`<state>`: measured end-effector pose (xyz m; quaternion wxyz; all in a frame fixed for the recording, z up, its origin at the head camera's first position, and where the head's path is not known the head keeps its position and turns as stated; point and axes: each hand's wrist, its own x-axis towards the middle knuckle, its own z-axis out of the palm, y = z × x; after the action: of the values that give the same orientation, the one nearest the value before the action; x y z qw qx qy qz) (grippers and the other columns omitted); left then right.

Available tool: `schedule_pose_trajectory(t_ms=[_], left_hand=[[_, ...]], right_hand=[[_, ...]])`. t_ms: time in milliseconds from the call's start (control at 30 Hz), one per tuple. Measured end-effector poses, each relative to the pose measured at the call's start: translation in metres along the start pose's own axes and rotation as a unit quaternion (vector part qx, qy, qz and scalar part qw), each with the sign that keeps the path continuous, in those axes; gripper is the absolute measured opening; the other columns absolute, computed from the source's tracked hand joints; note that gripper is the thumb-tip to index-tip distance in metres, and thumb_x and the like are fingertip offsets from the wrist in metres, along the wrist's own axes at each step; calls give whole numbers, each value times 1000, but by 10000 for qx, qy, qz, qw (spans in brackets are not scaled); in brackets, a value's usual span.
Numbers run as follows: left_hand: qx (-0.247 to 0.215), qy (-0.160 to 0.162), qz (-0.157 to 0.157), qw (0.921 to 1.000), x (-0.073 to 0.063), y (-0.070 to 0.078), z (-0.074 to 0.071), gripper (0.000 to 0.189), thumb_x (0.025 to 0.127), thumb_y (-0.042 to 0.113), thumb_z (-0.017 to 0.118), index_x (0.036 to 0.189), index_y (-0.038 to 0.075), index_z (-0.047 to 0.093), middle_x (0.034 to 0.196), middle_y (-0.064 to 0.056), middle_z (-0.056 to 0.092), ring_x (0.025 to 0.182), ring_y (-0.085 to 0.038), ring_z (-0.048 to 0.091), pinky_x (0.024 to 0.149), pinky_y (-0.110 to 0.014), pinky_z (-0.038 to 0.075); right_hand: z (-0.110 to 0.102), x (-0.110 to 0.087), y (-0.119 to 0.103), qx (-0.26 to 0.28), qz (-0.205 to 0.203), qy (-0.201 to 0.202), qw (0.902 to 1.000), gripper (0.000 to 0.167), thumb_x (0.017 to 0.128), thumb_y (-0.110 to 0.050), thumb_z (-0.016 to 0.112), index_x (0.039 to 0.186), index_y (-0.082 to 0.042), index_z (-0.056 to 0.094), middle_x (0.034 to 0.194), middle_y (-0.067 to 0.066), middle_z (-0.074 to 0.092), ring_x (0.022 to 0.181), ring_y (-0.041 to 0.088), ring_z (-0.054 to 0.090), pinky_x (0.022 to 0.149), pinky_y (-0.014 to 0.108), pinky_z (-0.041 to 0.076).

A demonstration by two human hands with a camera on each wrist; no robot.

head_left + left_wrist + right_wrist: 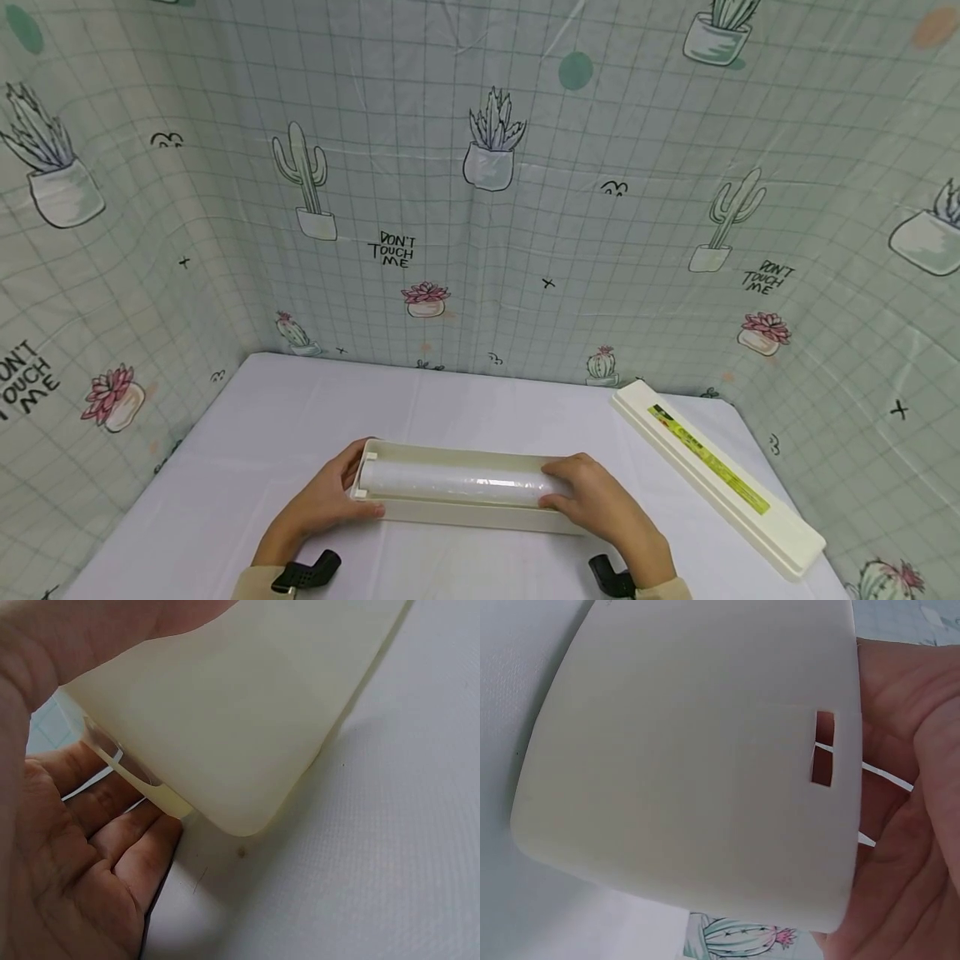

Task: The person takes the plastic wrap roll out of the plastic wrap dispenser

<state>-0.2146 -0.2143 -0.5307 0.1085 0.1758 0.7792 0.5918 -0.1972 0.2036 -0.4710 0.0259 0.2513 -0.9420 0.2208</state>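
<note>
A long cream plastic box (480, 517), without its lid, lies across the table with a shiny roll of clear plastic wrap (450, 479) inside. My left hand (326, 492) grips the box's left end, thumb along the near side and fingers behind the end. In the left wrist view those fingers show past the box's corner (232, 735). My right hand (603, 500) pinches the right end of the roll between thumb and fingers. The right wrist view shows the box's side (675, 772) with a small rectangular slot, fingers visible through it. The roll's right tip is hidden.
A long cream lid (776, 529) with a yellow-green label (708, 458) lies slanted at the table's right edge. A white cloth (210, 492) covers the table. Curtains with printed cacti (487, 233) rise at the back and both sides.
</note>
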Motion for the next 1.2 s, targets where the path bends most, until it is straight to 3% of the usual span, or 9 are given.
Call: schedule_pose_trajectory(t_ms=[67,267,367,600,700,867,967,1033,1200], left_hand=[[7,-9,14,10000,0,1,0,98,77,13,90,156,-2,33,152,-23,48,141,-37,46,102,-14,42],[-14,-20,27,10000,0,1,-1,99,77,13,90,156,-3,33,152,-25,47,134,-9,51,102,-14,42],[8,-15,40,10000,0,0,-1,99,77,13,90,156,-3,33,152,-24,47,133,-5,51,102,-14,42],[-145,-82,14,9999,1,-2,-1,100,77,11,89,156,-4,31,154,-27,45,125,13,48,101,-13,41],[-125,-77,-32,9999,1,-1,-1,101,76,12,90,156,-3,31,154,-26,45,131,3,50,101,-12,41],[-87,-43,-52,9999,0,0,1,101,76,12,90,156,-3,31,154,-26,45,143,-37,45,101,-13,42],[-97,-32,-49,9999,0,0,1,100,76,12,90,156,-3,32,154,-26,45,143,-44,42,101,-13,42],[-97,-39,-35,9999,0,0,1,100,76,12,90,156,-3,32,153,-25,46,142,-38,44,101,-13,42],[-152,-54,10,9999,-1,0,1,99,77,11,90,156,-2,33,153,-25,46,132,-1,50,102,-12,41]], right_hand=[[-1,0,1,30,-21,20,10000,40,83,-26,85,113,-1,76,116,11,77,106,29,69,93,47,55],[-3,-3,2,-145,-260,501,9983,39,79,-28,89,109,-6,78,108,4,77,102,24,69,89,42,57],[-4,-5,1,-96,-376,787,9961,38,77,-25,91,108,-8,77,107,1,75,99,21,69,85,38,58],[-5,-6,0,363,-354,765,9958,41,79,-14,89,116,-5,74,110,0,64,95,15,65,78,31,58],[-4,-6,-1,366,-284,653,9968,46,79,-12,87,122,-3,72,110,2,59,95,13,58,78,30,56],[-2,-6,-2,-69,-359,779,9963,48,77,-14,86,122,-4,73,118,8,66,103,21,59,83,36,56],[-1,-7,-2,-441,-474,1059,9923,45,74,-17,87,118,-10,76,116,4,73,106,23,61,85,41,54],[-1,-7,-2,-634,-495,1223,9892,45,73,-21,88,116,-13,77,110,-1,75,105,21,61,85,43,53],[-1,-8,-2,-794,-371,1241,9884,45,74,-24,88,117,-18,76,106,-5,72,101,16,60,84,39,54]])
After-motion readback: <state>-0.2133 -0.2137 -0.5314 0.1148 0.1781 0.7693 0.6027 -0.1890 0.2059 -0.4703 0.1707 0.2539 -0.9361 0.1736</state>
